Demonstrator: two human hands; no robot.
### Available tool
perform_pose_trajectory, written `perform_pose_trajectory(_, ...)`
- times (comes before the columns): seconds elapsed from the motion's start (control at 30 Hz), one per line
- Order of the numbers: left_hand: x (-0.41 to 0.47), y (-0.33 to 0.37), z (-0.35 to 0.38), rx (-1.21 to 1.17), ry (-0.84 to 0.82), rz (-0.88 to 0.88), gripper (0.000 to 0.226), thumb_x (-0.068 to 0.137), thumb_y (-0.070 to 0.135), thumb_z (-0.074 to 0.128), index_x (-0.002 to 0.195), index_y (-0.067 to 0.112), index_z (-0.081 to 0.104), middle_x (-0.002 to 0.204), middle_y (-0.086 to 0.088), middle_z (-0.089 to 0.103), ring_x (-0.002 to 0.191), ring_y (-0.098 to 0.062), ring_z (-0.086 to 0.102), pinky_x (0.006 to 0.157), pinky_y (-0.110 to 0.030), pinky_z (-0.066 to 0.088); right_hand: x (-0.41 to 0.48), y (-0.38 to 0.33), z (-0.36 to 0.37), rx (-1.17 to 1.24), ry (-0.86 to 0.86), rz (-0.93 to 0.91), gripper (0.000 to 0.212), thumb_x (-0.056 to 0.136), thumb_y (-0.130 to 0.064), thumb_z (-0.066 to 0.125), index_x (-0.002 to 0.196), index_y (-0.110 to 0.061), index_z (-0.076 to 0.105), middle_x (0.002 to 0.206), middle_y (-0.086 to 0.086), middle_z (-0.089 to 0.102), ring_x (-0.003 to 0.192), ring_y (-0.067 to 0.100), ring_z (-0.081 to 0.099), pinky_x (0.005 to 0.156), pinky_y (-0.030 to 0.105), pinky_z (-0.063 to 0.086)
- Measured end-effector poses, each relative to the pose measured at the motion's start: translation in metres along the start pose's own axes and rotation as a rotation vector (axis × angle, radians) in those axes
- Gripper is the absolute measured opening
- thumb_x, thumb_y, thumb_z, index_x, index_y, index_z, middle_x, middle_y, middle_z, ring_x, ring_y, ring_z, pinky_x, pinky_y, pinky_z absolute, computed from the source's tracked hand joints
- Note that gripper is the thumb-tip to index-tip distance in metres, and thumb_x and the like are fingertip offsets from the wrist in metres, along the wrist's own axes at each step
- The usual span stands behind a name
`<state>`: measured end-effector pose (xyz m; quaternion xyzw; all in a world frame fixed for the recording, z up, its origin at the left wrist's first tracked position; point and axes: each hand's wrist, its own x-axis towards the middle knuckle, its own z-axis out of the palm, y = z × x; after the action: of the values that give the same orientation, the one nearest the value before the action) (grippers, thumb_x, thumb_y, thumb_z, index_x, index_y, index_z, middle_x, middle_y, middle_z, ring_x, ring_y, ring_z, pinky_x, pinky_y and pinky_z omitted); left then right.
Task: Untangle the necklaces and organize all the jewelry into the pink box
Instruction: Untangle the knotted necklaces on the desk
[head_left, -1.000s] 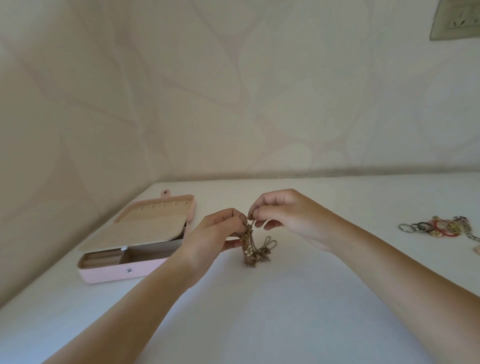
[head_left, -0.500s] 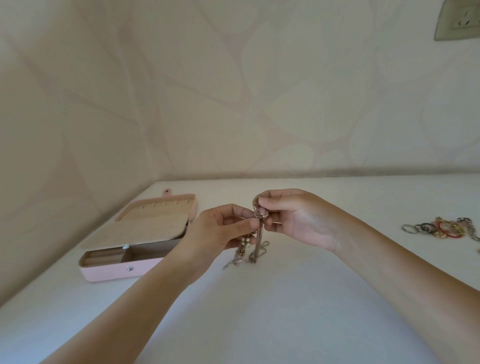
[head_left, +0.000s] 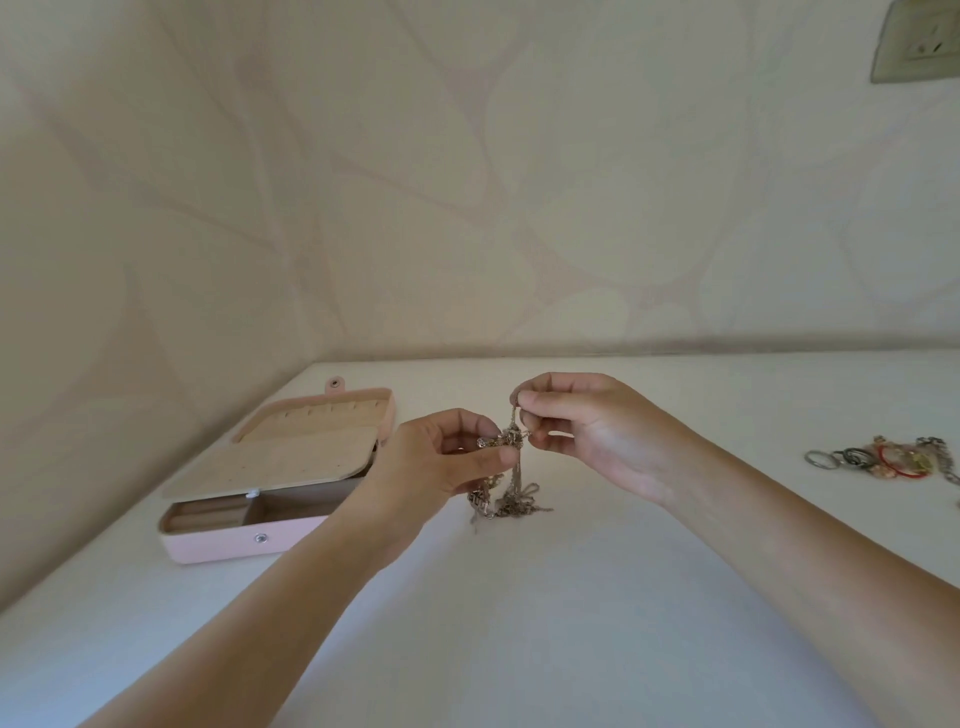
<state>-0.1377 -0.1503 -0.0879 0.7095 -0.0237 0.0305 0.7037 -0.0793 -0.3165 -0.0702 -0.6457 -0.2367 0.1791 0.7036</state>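
Above the white table (head_left: 519, 623), both hands' grips, left hand (head_left: 431, 462) and right hand (head_left: 587, 431), pinch the tangled necklaces (head_left: 506, 467).

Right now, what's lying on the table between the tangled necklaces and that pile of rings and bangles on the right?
Only bare white table, in the head view. The right hand and forearm reach across above it toward the tangled necklaces; the jewelry pile sits alone.

Box left, tangle centre, loose jewelry right.
The open jewelry box (head_left: 270, 488) sits on the table (head_left: 519, 623); tangled necklaces (head_left: 506, 478) hang between both hands; a jewelry pile (head_left: 883, 460) lies far right.
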Motion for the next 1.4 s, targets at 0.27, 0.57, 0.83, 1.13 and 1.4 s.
perform_pose_trajectory(0.27, 0.0, 0.004, -0.004, -0.001, -0.019, 0.024, 0.02, 0.063, 0.013, 0.076, 0.076, 0.008, 0.061, 0.068, -0.002, 0.064, 0.062, -0.009, 0.06, 0.064, -0.019, 0.053, -0.003, -0.005, -0.002, -0.165, 0.05, -0.137, 0.009, 0.081, -0.007, 0.068, 0.081, -0.015, 0.067, 0.071, -0.006, 0.061, 0.065, 0.007, 0.051, 0.073, 0.022, 0.042)
perform_pose_trajectory(0.57, 0.001, 0.004, -0.009, -0.019, -0.044, 0.099, 0.017, 0.069, 0.023, 0.07, 0.082, 0.012, 0.071, 0.075, -0.006, 0.059, 0.067, -0.016, 0.052, 0.062, -0.023, 0.048, -0.002, 0.002, 0.001, -0.587, 0.048, -0.231, 0.014, 0.07, -0.019, 0.082, 0.075, -0.027, 0.072, 0.057, -0.012, 0.051, 0.058, 0.005, 0.044, 0.062, 0.022, 0.036)
perform_pose_trajectory(0.83, 0.003, 0.003, -0.007, -0.029, 0.022, 0.13, 0.013, 0.072, 0.03, 0.064, 0.077, 0.023, 0.074, 0.073, 0.005, 0.066, 0.065, -0.009, 0.05, 0.058, -0.02, 0.041, -0.006, -0.001, 0.005, -0.629, 0.07, -0.298, 0.008, 0.078, -0.023, 0.076, 0.079, -0.029, 0.071, 0.056, -0.007, 0.06, 0.057, 0.009, 0.049, 0.059, 0.025, 0.037)
perform_pose_trajectory(1.13, -0.001, 0.004, -0.005, 0.074, 0.121, 0.183, 0.02, 0.077, 0.035, 0.06, 0.089, 0.024, 0.071, 0.067, 0.011, 0.064, 0.059, 0.0, 0.054, 0.046, -0.01, 0.036, -0.007, 0.001, 0.006, -0.586, 0.077, -0.306, 0.013, 0.081, -0.016, 0.071, 0.077, -0.028, 0.074, 0.076, -0.009, 0.067, 0.07, 0.03, 0.059, 0.063, 0.032, 0.049)
perform_pose_trajectory(1.4, -0.003, 0.008, -0.003, 0.061, 0.082, 0.198, 0.022, 0.079, 0.035, 0.057, 0.091, 0.023, 0.071, 0.061, 0.01, 0.056, 0.044, -0.001, 0.041, 0.041, -0.01, 0.029, -0.008, 0.0, 0.008, -0.505, -0.05, -0.162, 0.011, 0.078, -0.014, 0.075, 0.084, -0.023, 0.072, 0.079, -0.01, 0.071, 0.077, 0.011, 0.065, 0.09, 0.036, 0.049)
